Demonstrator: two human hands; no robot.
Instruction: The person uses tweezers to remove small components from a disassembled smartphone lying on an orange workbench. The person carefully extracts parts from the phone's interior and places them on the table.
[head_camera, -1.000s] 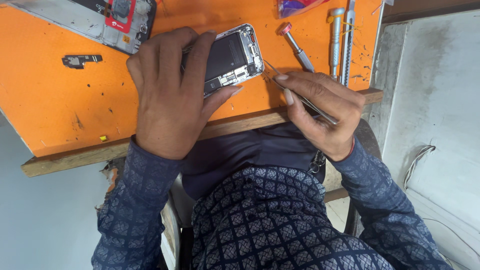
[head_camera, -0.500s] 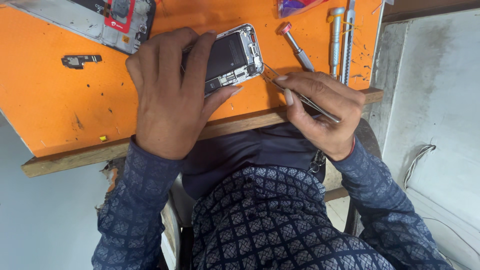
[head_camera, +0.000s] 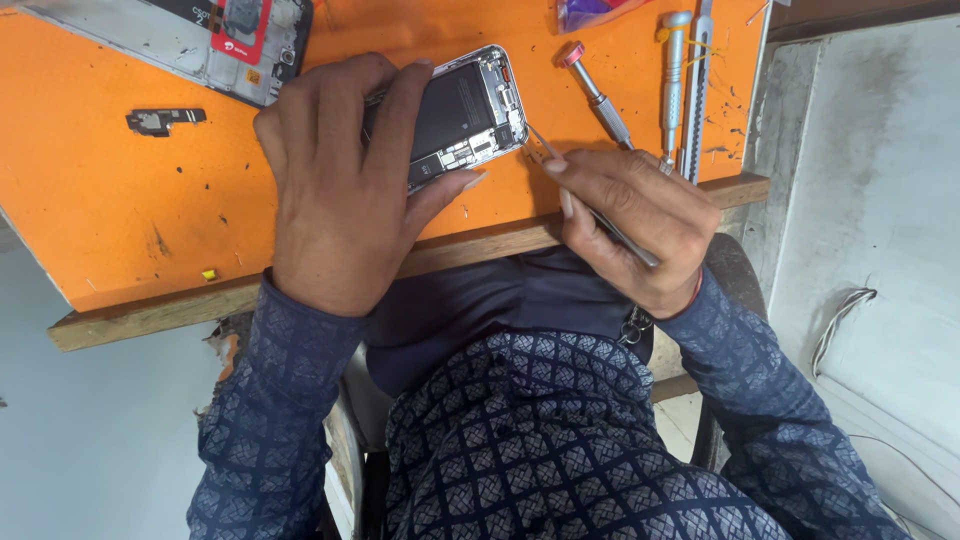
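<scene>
Near the table's (head_camera: 90, 230) front edge, the left hand (head_camera: 340, 190) clamped the opened phone (head_camera: 455, 115) flat while the right hand (head_camera: 640, 225) pinched thin tweezers (head_camera: 600, 215) at its corner, where a slip might gouge exposed parts.

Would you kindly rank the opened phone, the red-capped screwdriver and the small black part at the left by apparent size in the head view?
1. Opened phone, largest, though the left hand covers part.
2. Red-capped screwdriver.
3. Small black part, close to the screwdriver in length, so those two are unsure.
</scene>
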